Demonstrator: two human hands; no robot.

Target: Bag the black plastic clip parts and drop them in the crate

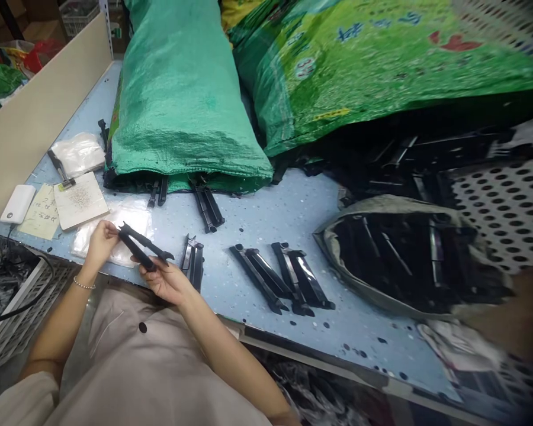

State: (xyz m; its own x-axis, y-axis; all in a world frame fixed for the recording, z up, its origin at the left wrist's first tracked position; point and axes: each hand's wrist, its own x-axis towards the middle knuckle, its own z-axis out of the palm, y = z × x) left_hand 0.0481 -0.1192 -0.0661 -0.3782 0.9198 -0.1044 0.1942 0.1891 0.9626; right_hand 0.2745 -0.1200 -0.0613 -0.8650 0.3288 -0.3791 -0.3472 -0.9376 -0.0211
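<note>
Pair of black plastic bars (135, 251), spread in a narrow V above the front edge of a speckled blue table (257, 213). At the left end, left hand (101, 245) with fingertips pinched narrow on the bars; at the opposite end, right hand (166, 281) with fingers curled round from below. Joined or merely held together: impossible to tell. Chief apparent risk: a slip of the upper bar through light support at its far end, with a drop past the table edge. Second risk: a nudge from the right forearm (231, 349) to the neighbouring bars (196, 260), lying near that same edge. Beside the left hand, thin clear bags (133, 214), liable to slide or cling on contact. Farther right, two more pairs (261, 278), then a gray sack (333, 236), open-mouthed and full of dark parts; on a tug, possible spillage and mix-up. Small black specks (326, 325) on the table, perhaps a source of dirt.
</note>
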